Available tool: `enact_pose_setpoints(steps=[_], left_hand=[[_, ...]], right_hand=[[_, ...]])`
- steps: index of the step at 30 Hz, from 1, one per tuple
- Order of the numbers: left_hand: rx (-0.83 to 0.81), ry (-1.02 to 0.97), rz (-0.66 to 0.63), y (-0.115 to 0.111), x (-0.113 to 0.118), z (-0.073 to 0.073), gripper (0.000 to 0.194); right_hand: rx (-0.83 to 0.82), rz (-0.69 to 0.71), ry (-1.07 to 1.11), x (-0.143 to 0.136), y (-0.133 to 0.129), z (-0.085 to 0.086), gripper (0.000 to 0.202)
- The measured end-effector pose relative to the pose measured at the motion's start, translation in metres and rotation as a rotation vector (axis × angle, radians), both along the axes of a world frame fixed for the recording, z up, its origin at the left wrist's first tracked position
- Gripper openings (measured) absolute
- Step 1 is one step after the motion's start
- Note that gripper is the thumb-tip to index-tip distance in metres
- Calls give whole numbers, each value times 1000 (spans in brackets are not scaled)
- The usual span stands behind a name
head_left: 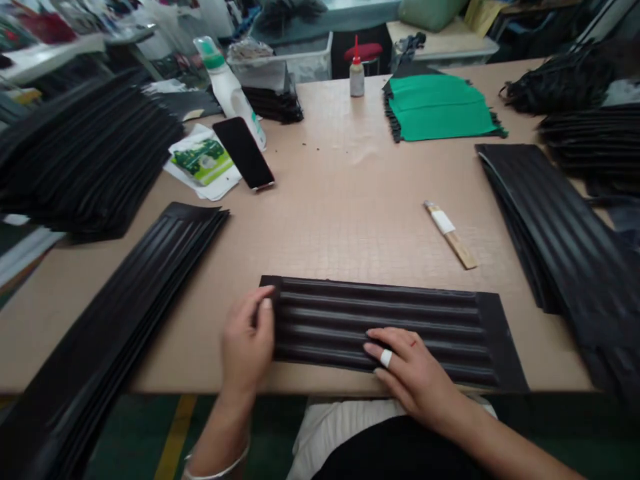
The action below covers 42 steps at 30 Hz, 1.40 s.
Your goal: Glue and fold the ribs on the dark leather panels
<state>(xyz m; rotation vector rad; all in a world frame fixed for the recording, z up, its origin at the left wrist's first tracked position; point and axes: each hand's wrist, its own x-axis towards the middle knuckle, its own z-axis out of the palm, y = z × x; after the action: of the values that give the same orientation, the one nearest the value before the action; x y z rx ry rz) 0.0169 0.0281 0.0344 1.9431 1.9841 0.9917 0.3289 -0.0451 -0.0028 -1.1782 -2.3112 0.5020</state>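
Note:
A dark ribbed panel [320,320] lies flat near the table's front edge. At its left end is my left hand [249,340], with thumb and fingers pinched on the panel's edge. My right hand [410,367] rests on the panel's lower middle, its fingers spread, a white band round one finger. A stack of similar dark panels [135,287] slants at the left, and another stack [555,227] lies at the right.
Beyond the panel, a wooden-handled brush [451,235] lies on the table [340,220]. Farther back are a phone [245,153], a white bottle [230,93], a small red-tipped bottle [357,77], green pieces [443,107] and a large dark pile [85,153].

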Motion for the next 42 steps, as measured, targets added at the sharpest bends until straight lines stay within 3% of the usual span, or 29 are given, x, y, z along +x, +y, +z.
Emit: enact_pose_setpoints(steps=[3, 5, 9, 16, 19, 22, 25, 31, 34, 36, 38, 42], left_hand=[[-20, 102, -408, -3, 65, -12, 34], [-5, 190, -528, 0, 95, -22, 39], [33, 293, -565, 10, 119, -34, 37], [121, 395, -598, 16, 123, -37, 32], [129, 418, -590, 20, 123, -37, 30], [151, 449, -591, 25, 116, -38, 28], [187, 480, -578, 31, 94, -38, 27], [171, 578, -486, 45, 9, -37, 27], [159, 560, -439, 47, -24, -39, 28], [155, 494, -427, 46, -34, -42, 29], [147, 417, -409, 44, -36, -45, 30], [136, 316, -416, 42, -33, -48, 33]], right_hand=[[58, -216, -5, 8, 19, -1, 42], [87, -316, -72, 9, 32, -4, 44], [133, -390, -151, -1, 51, -14, 38], [177, -413, -217, -34, 67, -12, 23], [168, -447, -254, -34, 73, -9, 16], [159, -463, -256, -16, 73, -9, 15], [169, -477, -273, 19, 66, -11, 15], [250, -546, -340, 110, 43, -16, 14], [284, -557, -384, 136, 31, -20, 19], [293, -570, -416, 133, 28, -23, 21], [288, -576, -412, 106, 31, -25, 22], [218, -416, -244, 0, 57, -20, 29]])
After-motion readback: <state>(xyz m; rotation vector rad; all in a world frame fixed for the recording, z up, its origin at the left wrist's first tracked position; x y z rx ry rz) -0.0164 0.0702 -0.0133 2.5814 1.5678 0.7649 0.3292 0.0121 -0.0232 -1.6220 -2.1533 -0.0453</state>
